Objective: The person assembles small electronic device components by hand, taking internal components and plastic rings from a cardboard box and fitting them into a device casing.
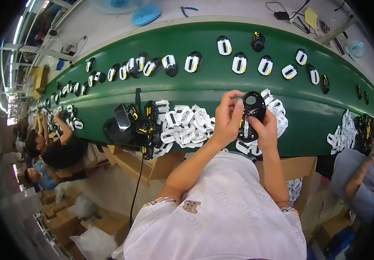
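Observation:
Both my hands hold a black oval plastic housing (255,102) in front of my chest, over the near edge of the green belt. The housing has a round grey disc at its upper end and small light parts lower down. My left hand (229,120) grips its left side, thumb raised along the edge. My right hand (265,130) holds its lower right side, with the thumb on its face. White plastic frames (189,125) lie heaped left of my hands, and another heap of white frames (278,113) sits behind and right of them.
Black-and-yellow housings (151,112) and a dark phone-like device (122,117) lie left of the white heap. Assembled black-and-white units (239,63) are spread along the green belt (213,93). Co-workers sit at far left and right. A cardboard box (165,167) stands below the edge.

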The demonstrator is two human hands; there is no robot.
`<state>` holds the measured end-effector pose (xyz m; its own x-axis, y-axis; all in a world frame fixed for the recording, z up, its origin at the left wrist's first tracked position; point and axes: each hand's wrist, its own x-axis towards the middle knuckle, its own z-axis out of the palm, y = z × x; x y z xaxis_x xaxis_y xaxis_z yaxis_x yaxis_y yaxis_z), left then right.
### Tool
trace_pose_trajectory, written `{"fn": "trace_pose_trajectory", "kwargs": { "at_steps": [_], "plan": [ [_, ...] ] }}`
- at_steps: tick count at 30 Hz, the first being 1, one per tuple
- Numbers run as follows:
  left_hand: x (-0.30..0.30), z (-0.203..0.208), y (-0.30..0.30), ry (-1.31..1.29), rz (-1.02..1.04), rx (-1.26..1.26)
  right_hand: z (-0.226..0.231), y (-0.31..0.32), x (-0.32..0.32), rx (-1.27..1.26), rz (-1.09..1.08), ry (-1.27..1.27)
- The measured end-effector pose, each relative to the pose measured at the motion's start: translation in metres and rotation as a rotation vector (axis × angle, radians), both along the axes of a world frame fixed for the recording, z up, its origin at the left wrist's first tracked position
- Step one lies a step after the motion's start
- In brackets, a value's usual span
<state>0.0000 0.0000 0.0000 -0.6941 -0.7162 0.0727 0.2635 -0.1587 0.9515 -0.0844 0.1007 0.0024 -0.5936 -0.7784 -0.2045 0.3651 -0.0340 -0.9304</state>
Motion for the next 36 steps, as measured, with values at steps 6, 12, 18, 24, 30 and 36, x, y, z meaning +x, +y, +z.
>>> {"fn": "trace_pose_trajectory", "kwargs": {
  "at_steps": [6,12,18,24,30,36],
  "plan": [
    [-0.003,-0.001,0.0,0.016,-0.015,0.206,0.001,-0.003,0.008,-0.031,-0.041,-0.062],
    [0.001,0.0,0.002,0.147,-0.025,0.471,0.007,-0.006,0.012,-0.027,-0.063,-0.014],
    [-0.011,-0.027,-0.019,-0.004,-0.001,0.181,-0.02,-0.018,0.001,0.075,-0.037,-0.054],
    [-0.01,-0.106,-0.105,-0.599,0.237,-0.29,-0.073,-0.01,-0.031,0.31,0.152,0.21],
    [-0.038,-0.133,-0.15,-0.698,0.359,-1.008,-0.124,0.011,-0.064,0.569,0.073,0.573],
    [-0.029,-0.14,-0.09,-0.891,-0.044,-1.049,-0.131,0.012,-0.064,0.516,0.242,0.9]
  ]
}}
